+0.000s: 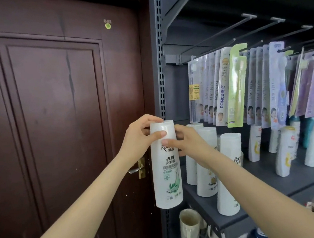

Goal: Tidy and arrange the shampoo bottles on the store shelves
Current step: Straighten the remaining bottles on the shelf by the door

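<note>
from my remote seat i saw both hands up at the left end of the grey shelf [275,182]. the left hand [140,138] was clamped on the cap of a white shampoo bottle [165,168], thumb across the cap's front and fingers curled over its top. the right hand [185,143] pinched the same bottle just below the cap, its thumb on the label. the bottle hung upright in the air, in front of the shelf's slotted upright post [159,60], its base clear of the shelf. more white bottles [205,162] stood on the shelf just to its right, and others [285,150] further along. packaged toothbrushes [234,85] hung on hooks above them. a dark brown door [54,110] filled the left, and a cream mug [189,226] sat below the shelf.
</note>
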Action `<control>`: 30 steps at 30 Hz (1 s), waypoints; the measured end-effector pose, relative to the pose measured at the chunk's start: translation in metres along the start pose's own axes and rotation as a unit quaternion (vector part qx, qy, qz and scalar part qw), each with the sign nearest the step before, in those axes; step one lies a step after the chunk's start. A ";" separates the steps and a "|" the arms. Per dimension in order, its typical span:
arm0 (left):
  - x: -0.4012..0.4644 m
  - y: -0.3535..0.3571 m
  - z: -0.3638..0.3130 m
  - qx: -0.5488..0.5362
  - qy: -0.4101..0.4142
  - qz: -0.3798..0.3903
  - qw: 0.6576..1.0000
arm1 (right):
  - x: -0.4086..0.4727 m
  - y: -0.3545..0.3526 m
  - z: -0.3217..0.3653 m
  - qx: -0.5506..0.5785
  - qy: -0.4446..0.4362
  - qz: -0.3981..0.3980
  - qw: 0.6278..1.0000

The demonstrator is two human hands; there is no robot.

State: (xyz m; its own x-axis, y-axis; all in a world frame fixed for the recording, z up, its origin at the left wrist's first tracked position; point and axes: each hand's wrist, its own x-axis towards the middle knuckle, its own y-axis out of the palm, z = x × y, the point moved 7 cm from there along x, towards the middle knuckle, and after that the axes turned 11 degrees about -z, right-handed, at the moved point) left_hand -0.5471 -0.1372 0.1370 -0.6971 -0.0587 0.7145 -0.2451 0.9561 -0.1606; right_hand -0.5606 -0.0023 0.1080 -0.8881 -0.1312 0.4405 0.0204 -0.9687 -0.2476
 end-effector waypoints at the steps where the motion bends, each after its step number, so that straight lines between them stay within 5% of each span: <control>1: -0.005 -0.003 0.001 -0.006 -0.010 -0.001 1.000 | -0.003 0.001 -0.001 0.008 0.003 -0.006 1.000; 8: -0.054 -0.014 0.023 -0.006 -0.075 0.074 0.994 | -0.015 -0.012 -0.005 0.143 0.050 -0.115 0.982; 16: -0.088 -0.034 0.051 0.091 -0.122 0.160 0.975 | -0.023 -0.005 -0.022 0.269 0.089 -0.125 0.951; 22: -0.094 -0.050 0.045 0.190 -0.059 0.075 0.977 | -0.026 0.009 -0.028 0.274 0.130 -0.091 0.949; 26: -0.094 -0.057 0.027 0.369 0.075 0.020 0.926 | -0.031 0.015 -0.035 0.208 0.193 -0.086 0.955; 30: -0.101 -0.056 0.023 0.425 0.115 0.007 0.898 | -0.033 0.018 -0.038 0.301 0.203 -0.105 0.926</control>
State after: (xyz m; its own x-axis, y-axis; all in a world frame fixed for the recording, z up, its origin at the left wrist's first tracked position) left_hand -0.4783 -0.1912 0.0581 -0.5700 0.1054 0.8149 -0.7315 0.3866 -0.5616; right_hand -0.5480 -0.0077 0.0559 -0.9984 0.0451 0.0331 -0.0288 -0.9219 0.3863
